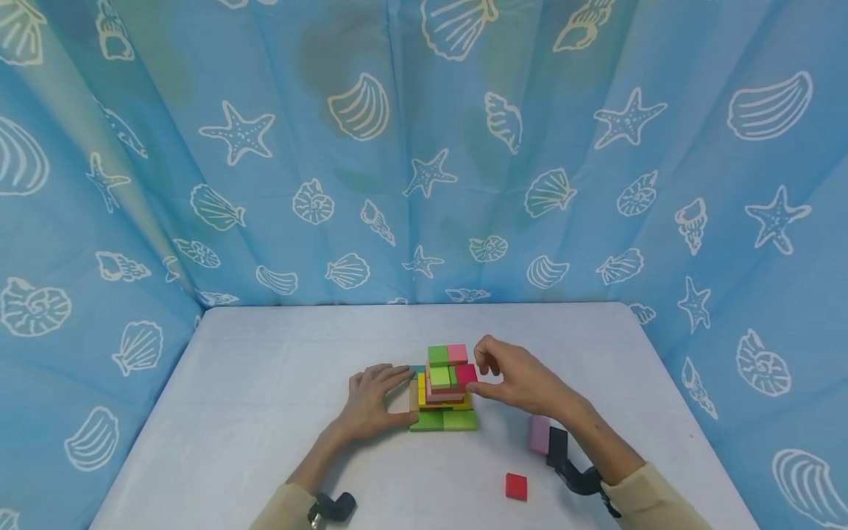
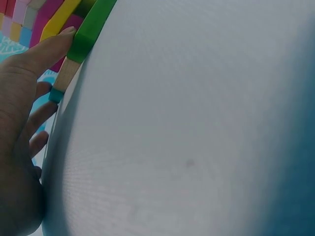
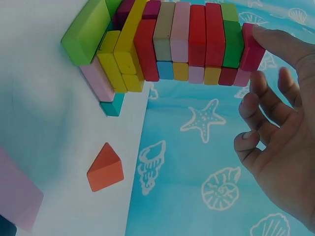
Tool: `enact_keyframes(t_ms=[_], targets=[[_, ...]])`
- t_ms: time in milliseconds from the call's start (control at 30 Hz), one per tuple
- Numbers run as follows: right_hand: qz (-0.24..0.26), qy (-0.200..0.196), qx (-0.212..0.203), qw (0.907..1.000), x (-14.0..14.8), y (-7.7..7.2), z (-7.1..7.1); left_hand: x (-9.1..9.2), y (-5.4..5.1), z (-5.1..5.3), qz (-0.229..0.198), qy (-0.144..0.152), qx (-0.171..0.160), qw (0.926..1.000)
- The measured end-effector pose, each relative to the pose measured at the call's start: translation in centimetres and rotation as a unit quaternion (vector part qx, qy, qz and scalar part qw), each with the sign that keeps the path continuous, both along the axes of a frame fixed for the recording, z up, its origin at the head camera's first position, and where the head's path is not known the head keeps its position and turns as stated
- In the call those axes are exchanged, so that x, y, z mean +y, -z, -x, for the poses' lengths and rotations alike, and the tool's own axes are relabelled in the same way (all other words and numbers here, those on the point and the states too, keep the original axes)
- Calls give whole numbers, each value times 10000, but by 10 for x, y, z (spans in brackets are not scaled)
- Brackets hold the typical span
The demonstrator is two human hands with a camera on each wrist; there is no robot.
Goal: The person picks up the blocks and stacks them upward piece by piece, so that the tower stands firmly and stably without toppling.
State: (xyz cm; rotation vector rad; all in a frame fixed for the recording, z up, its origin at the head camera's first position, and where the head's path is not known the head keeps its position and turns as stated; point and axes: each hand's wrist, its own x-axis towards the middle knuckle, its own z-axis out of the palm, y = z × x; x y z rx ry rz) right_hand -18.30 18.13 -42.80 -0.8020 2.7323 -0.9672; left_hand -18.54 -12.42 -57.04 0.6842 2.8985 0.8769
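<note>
A tower of coloured wooden blocks (image 1: pixel 445 398) stands on the table, with green blocks (image 1: pixel 442 421) at its front base. Beside the left of the base is my left hand (image 1: pixel 377 401), fingers extended; its thumb touches the base area near the green block (image 2: pixel 89 37), and its other fingers reach toward a teal block (image 2: pixel 56 95). My right hand (image 1: pixel 520 374) is at the tower's upper right. Its thumb touches a crimson block (image 3: pixel 252 46) at the top front, while the other fingers are loosely bent beside a pink block (image 3: pixel 242 77).
On the table (image 1: pixel 265 412), a red block (image 1: pixel 516 486) and a pinkish-purple block (image 1: pixel 539 434) lie right of the tower. An orange triangular block (image 3: pixel 106 169) shows in the right wrist view. A blue shell-patterned curtain (image 1: pixel 424 221) hangs behind.
</note>
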Motion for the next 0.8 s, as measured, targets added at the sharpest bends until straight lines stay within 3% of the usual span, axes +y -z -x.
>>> enact_keyframes(t_ms=[300,800], targets=[[118,-194,-68,9997,-4,6,3,0,3,1,22,16,78,10000],[143,-275,-38,9995,-11,2,4,0,3,1,56,3,86,9999]])
